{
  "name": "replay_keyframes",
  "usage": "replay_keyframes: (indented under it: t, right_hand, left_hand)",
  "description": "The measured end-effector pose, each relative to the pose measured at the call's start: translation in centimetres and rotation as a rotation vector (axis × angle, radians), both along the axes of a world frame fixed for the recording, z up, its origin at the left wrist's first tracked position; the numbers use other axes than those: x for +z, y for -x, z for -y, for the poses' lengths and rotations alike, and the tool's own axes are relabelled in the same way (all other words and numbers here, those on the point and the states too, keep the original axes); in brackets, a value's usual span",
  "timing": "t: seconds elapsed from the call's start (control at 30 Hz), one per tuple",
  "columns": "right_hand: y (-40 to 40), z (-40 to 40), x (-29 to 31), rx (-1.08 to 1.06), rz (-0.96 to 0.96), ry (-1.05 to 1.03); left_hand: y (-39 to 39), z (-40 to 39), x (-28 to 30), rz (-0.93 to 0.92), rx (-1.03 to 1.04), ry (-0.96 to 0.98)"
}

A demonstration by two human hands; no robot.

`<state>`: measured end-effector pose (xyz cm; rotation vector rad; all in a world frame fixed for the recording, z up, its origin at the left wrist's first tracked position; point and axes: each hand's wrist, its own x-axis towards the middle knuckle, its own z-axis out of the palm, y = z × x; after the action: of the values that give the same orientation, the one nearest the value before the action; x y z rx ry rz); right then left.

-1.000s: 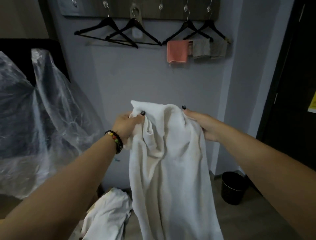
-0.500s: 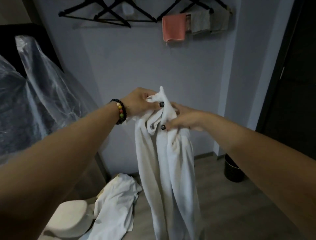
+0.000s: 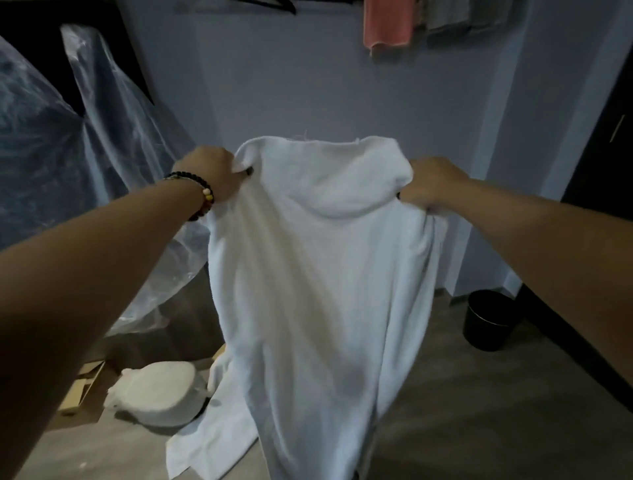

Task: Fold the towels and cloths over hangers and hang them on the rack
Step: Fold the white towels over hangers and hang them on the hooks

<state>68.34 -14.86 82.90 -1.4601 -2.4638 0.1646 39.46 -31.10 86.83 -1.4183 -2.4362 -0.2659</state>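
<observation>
Half a second ago the two hands met at the middle, bunching the white towel (image 3: pixel 318 260) into a narrow rope; now they are well apart and the towel is spread wide between them. The left hand (image 3: pixel 210 174) grips its upper left corner, fingers curled into the cloth, and the right hand (image 3: pixel 433 185) grips the upper right edge. The top edge flops over toward the person, and the rest hangs toward the floor. The view has dropped: only the pink cloth (image 3: pixel 388 25) and part of a hanger (image 3: pixel 274 4) show at the top, far on the wall.
</observation>
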Motion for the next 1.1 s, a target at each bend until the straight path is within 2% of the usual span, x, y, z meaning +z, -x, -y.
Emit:
replay_keyframes:
  t: [0.13,0.23,0.3,0.37,0.43,0.47,0.5,0.53,0.57,0.6,0.63,0.67,0.7,0.73,0.83,0.9,1.0,1.1]
  right_hand:
    - [2.1,1.3,0.1,0.06,-0.067,0.019]
    - [3.3,2.3,0.7,0.115,-0.201,0.167]
    - [4.2,3.1,1.2,0.161,-0.365,0.29]
    - [5.2,3.5,2.3,0.211,-0.576,0.327]
    - [5.9,3.8,3.6,0.235,-0.749,0.361]
    - [6.0,3.7,4.3,0.263,-0.819,0.425]
    - [6.0,3.7,4.8,0.3,-0.838,0.512]
    - [5.8,3.9,4.9,0.322,-0.814,0.608]
    - [5.7,4.2,4.8,0.313,-0.702,0.651]
    - [5.7,4.2,4.4,0.269,-0.517,0.599]
    - [5.6,4.3,3.8,0.2,-0.28,0.448]
    - [5.6,4.3,3.0,0.13,-0.086,0.241]
    - [5.4,4.3,2.1,0.073,0.0,0.078]
    - [5.0,4.1,1.5,0.028,-0.012,0.018]
    - [3.6,3.9,1.3,-0.056,-0.205,0.09]
    - [3.1,3.9,2.0,-0.068,-0.338,0.1]
    - [3.5,4.2,2.8,-0.036,-0.4,0.068]
    - [4.6,5.0,2.4,0.148,-0.45,0.095]
  left_hand:
    - [0.4,0.1,-1.9,0.297,0.075,-0.231]
    - [-0.4,-0.2,-2.0,0.486,0.086,-0.364]
    - [-0.7,-0.7,-1.2,0.689,0.041,-0.527]
    - [-1.2,-1.0,0.6,0.862,-0.018,-0.726]
    - [-2.1,-1.4,2.6,0.954,-0.097,-0.877]
    - [-2.7,-1.6,3.4,0.933,-0.162,-0.9]
    - [-3.2,-1.5,3.9,0.837,-0.228,-0.843]
    - [-3.5,-1.6,4.0,0.666,-0.256,-0.688]
    - [-3.6,-1.6,3.7,0.47,-0.246,-0.491]
    - [-3.4,-1.6,3.1,0.313,-0.212,-0.326]
    - [-2.8,-1.5,2.4,0.232,-0.167,-0.235]
    - [-1.9,-1.2,1.6,0.233,-0.125,-0.217]
    - [-1.2,-0.8,0.9,0.296,-0.078,-0.256]
    - [-0.3,-0.3,0.2,0.439,-0.026,-0.344]
    - [1.3,1.3,-1.3,0.98,0.066,-0.615]
    - [1.1,1.5,-1.4,1.154,0.027,-0.648]
    - [-0.5,1.2,-1.7,1.172,-0.106,-0.633]
    - [-3.2,1.0,-2.0,0.995,-0.341,-0.606]
